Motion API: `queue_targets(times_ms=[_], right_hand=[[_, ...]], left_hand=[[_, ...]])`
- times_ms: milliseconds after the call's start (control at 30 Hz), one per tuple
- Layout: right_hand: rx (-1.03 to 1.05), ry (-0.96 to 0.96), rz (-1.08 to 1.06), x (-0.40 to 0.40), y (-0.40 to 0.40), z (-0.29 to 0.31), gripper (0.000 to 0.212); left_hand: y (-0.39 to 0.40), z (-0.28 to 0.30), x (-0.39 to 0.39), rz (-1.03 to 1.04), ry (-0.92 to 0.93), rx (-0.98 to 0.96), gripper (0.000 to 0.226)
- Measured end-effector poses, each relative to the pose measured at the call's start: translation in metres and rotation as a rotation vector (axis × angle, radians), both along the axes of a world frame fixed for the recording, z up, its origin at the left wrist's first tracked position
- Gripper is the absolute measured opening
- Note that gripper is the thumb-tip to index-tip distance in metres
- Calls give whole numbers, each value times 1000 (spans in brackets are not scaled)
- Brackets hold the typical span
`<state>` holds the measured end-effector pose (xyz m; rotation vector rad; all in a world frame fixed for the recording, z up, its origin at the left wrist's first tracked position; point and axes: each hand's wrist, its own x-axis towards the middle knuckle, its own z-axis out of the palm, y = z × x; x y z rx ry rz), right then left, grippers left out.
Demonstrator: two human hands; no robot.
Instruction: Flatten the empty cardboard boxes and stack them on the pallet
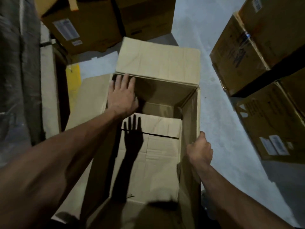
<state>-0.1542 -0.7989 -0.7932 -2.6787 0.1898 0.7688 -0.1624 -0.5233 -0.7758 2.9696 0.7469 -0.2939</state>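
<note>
The open box (153, 123) stands on the floor directly below, long axis running away from the person; left hand (123, 95) lies flat-fingered at its far-left corner; right hand (200, 149) grips the nearer right wall.

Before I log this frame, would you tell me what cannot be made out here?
All from the head view:
- Pallet: not in the frame, so no stack can be judged.
- Open box: near end cut off by the bottom edge.
- Right hand: fingertips hidden behind the box wall it grips.
- Left hand: lies open at the far left corner; contact under the palm is hidden.
- Shipping labels: too blurred to read.
</note>
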Motion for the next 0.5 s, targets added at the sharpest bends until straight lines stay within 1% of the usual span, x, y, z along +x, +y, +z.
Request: queue_targets(times_ms=[67, 100, 167, 200, 267, 367, 500], right_hand=[[7, -6, 1, 0, 0, 0, 45], [8, -6, 3, 1, -1, -1, 43], [14, -5, 2, 0, -3, 0, 41], [25, -4, 3, -1, -4, 2, 39], [45, 2, 19, -3, -6, 6, 39], [59, 8, 23, -21, -13, 11, 47], [26, 60, -48, -59, -25, 11, 48]], left_hand=[[8, 0, -44, 121, 19, 23, 79], [11, -2, -64, 184, 14, -6, 80], [17, -5, -99, 309, -23, -173, 79], [18, -8, -114, 346, -34, -254, 76], [16, -16, -138, 397, -3, -337, 66], [7, -26, -171, 538, 83, -467, 59], [-3, -29, -182, 650, 77, -500, 39]])
